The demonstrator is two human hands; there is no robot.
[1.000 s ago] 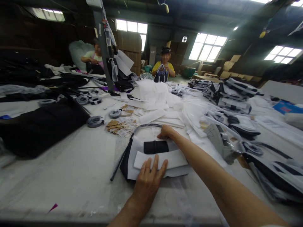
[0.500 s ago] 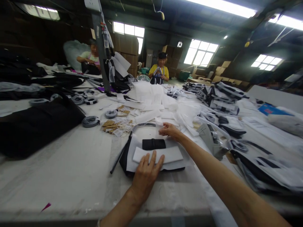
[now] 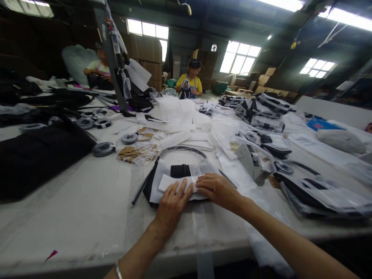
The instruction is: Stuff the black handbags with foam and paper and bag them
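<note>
Lying on the white bench [image 3: 95,209], a black bag [image 3: 148,188] was topped by a flat white strip [image 3: 167,183], pressed by the spread left grip [image 3: 173,201]; the right grip's [image 3: 217,188] hold was unclear.

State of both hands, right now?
Left hand: open, laid on the white strip.
Right hand: at the strip's right end; grip can't be told.

Left: black bag [image 3: 40,159], grey coil [image 3: 104,149] just beside it | near coil: brown tags [image 3: 132,154] | right: blue packet [image 3: 322,124], black-white pile [image 3: 269,112] | behind: grey post [image 3: 106,42], person in yellow [image 3: 198,84], cartons [image 3: 142,50], bright windows [image 3: 240,58]
</note>
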